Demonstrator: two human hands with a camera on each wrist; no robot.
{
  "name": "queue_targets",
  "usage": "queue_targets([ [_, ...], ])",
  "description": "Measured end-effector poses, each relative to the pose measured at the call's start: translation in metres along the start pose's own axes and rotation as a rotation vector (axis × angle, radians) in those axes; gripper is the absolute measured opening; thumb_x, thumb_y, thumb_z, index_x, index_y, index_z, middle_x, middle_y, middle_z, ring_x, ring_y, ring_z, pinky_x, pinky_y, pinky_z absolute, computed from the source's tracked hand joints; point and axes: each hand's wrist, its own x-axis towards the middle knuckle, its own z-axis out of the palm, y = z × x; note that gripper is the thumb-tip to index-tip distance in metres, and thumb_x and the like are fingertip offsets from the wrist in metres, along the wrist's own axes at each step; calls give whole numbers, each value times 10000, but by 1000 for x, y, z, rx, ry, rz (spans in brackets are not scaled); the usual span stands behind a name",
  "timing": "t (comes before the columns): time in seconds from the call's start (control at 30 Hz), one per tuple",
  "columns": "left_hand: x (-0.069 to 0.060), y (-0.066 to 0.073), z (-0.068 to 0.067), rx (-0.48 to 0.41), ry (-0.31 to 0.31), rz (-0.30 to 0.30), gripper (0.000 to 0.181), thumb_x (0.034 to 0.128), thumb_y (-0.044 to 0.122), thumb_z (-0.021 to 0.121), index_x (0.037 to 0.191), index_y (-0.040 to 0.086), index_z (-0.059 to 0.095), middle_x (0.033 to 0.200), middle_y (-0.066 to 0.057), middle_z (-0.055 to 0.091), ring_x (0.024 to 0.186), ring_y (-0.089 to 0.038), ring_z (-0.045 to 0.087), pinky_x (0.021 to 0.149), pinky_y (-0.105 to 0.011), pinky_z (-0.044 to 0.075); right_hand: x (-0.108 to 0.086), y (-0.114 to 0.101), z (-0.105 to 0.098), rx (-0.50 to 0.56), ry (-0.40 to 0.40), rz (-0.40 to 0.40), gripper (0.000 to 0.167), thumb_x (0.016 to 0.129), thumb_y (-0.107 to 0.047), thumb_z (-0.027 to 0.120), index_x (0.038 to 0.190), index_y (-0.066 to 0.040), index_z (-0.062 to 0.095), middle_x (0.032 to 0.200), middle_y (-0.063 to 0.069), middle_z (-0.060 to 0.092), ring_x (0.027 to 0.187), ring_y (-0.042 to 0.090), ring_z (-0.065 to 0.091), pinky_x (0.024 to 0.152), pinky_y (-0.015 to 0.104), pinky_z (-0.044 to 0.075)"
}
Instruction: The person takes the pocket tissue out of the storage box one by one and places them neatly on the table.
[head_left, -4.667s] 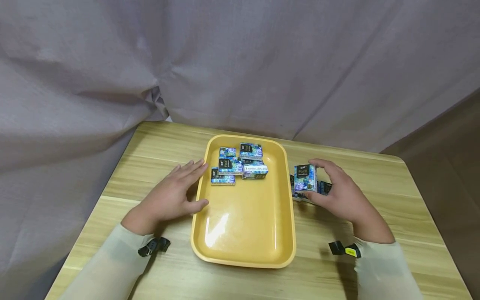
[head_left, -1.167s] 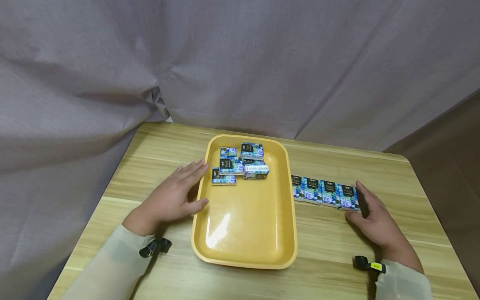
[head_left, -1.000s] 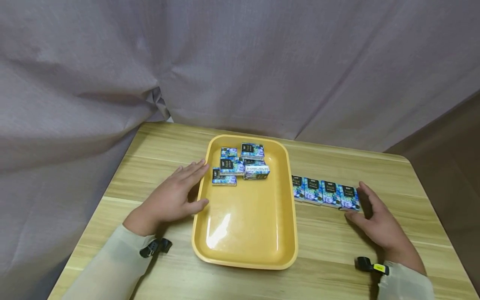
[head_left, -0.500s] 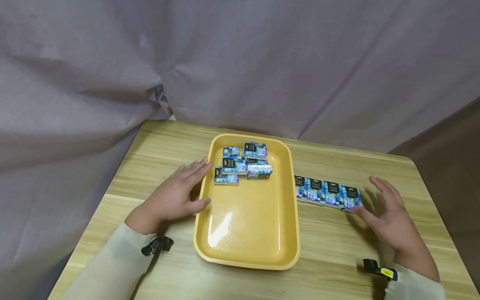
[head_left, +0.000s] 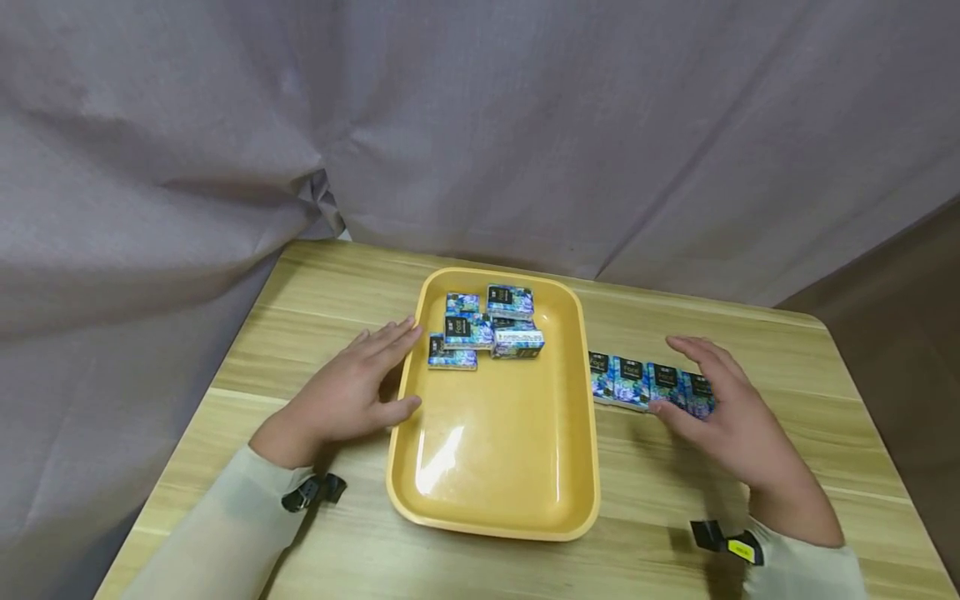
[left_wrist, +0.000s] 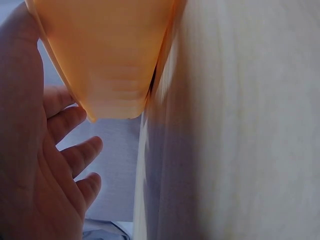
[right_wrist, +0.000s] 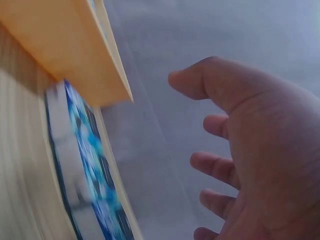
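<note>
The pocket-tissue packs (head_left: 632, 382) carry a black panel on a blue-and-purple floral wrap, with a word that looks like "Face" and smaller characters above it that cannot be read. One pack (head_left: 517, 343) is tipped on its side and turns up a white strip whose tiny print is illegible. The yellow tag (head_left: 742, 550) on the right wrist strap (head_left: 708, 536) bears marks too small to make out.

Ten packs can be counted: six in the yellow tray (head_left: 495, 458), four on the wooden table (head_left: 300, 308). The six are heaped between 11 and 1 o'clock inside the tray, some overlapping. The four lie flat, side by side, in a row running out from the tray's 3 o'clock side; the rim hides part of the nearest one.

The left hand (head_left: 345, 396), at 9 o'clock, is released, fingers extended and touching the tray's rim. The right hand (head_left: 738, 425) is farther out at 3 o'clock, above the outer end of the row, thumb and fingers spread and holding nothing; it partly covers the endmost pack in the head view.

A black left wrist strap (head_left: 303, 494) sits at about 8 o'clock from the tray. A grey curtain (head_left: 480, 142) hangs behind the table at 12 o'clock, with bunched folds toward 10.
</note>
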Motion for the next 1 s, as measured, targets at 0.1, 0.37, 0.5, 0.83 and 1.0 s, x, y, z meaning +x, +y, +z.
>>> queue_targets([
  [0.1,0,1,-1,-2,-2,0,995,1005,570,738,1797,153,303,1872,-44,272,1718,-359,324,1414,-648,229,5,-11,10,-25,-7,-71,942,908,-157,952,1715,-262,478,1724,184,458,1550,503,460,1276,548,447],
  [0.37,-1,-3,1,-4,8,7,1004,1004,568,743,1801,159,290,1875,-43,268,1718,-365,330,1409,-657,235,23,-36,33,-34,-26,-153,855,882,-166,968,1638,-192,570,1626,159,565,1568,517,457,1164,769,475],
  [0.5,-2,-5,1,-7,9,3,1005,1007,572,741,1805,174,279,1879,-26,253,1722,-351,324,1415,-645,229,34,-48,44,-37,-49,-176,800,910,-219,953,1621,-175,589,1614,152,595,1614,552,398,1191,839,416],
  [0.83,0,-2,3,-26,8,5,992,1012,564,735,1798,144,299,1875,-47,268,1722,-357,320,1412,-653,229,46,-67,57,-51,-85,-78,723,975,-372,899,1610,-195,604,1687,161,554,1653,476,399,1229,782,442],
  [1.0,0,-2,3,-24,12,3,991,1012,563,732,1797,140,299,1874,-60,273,1717,-370,330,1411,-655,230,53,-75,63,-32,-97,-53,697,1000,-419,864,1596,-162,610,1669,129,575,1611,429,475,1255,727,450],
])
